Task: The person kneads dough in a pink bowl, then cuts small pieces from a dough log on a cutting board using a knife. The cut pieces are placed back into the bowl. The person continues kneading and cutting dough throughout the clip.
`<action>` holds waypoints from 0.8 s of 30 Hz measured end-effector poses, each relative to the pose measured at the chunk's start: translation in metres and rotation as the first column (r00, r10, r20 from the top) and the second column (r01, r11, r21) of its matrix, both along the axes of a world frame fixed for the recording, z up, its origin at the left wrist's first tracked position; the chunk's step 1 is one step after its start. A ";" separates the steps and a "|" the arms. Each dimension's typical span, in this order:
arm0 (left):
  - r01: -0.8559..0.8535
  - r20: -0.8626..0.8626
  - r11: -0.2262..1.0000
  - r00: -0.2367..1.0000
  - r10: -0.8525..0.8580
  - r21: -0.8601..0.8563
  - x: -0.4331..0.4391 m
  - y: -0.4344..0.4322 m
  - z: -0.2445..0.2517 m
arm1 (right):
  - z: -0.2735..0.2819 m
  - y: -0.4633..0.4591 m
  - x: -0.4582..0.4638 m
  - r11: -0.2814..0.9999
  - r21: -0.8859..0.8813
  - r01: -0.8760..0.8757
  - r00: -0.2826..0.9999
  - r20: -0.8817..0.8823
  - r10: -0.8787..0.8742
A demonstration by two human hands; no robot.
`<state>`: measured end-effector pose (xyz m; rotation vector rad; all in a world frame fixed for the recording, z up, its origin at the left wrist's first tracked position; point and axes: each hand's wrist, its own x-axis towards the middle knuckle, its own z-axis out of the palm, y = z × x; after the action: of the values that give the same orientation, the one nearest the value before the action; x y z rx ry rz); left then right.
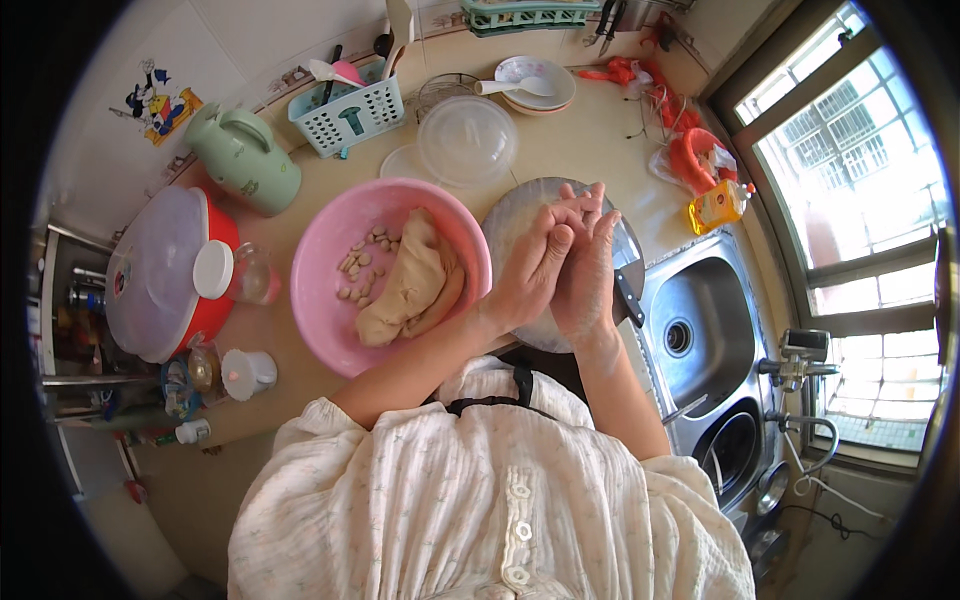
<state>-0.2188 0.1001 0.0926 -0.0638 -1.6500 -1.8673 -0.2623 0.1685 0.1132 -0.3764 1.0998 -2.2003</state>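
Note:
My left hand and my right hand are pressed palm to palm above a round board dusted with flour. Whether anything lies between the palms is hidden. Pale flour marks my right wrist and palm. Partly behind my right hand, a kitchen knife with a black riveted handle rests at the board's right edge. Left of the board stands a pink plastic basin. It holds a large folded lump of dough and several small flattened dough pieces.
Behind the basin lies a clear plastic lid. A green thermos jug, a blue utensil basket and stacked bowls line the wall. A lidded red box stands left, a steel sink right, with a dish-soap bottle behind it.

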 end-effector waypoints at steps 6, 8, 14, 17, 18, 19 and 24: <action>0.179 0.049 0.864 0.972 -0.228 0.471 0.004 -0.018 0.011 | -0.035 0.018 -0.010 0.988 0.014 -0.155 0.987 0.037 0.154; 0.236 -0.029 0.721 0.957 -0.287 0.651 0.000 -0.029 0.012 | -0.042 0.029 -0.010 0.969 0.009 -0.247 0.961 0.132 0.243; 0.221 0.047 0.741 0.945 -0.323 0.634 -0.009 -0.048 0.013 | -0.058 0.046 -0.002 0.909 0.150 -0.389 0.921 0.044 0.387; 0.267 -0.024 0.685 0.939 -0.342 0.678 -0.011 -0.058 -0.005 | -0.062 0.050 -0.004 0.900 0.125 -0.418 0.907 0.121 0.404; 0.285 -0.053 0.660 0.936 -0.347 0.695 -0.012 -0.059 -0.006 | -0.060 0.051 -0.005 0.897 0.108 -0.429 0.899 0.151 0.412; 0.240 -0.041 0.662 0.953 -0.302 0.710 -0.012 -0.058 -0.006 | -0.058 0.049 -0.002 0.931 0.061 -0.360 0.924 0.161 0.347; 0.049 0.037 0.666 0.993 -0.114 0.744 -0.010 -0.057 -0.009 | -0.063 0.048 0.002 0.981 0.046 -0.191 0.975 0.124 0.184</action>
<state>-0.2291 0.0432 0.0836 0.2952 -0.8069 -2.5062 -0.2598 0.2168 0.0507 -0.3066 1.0177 -1.9943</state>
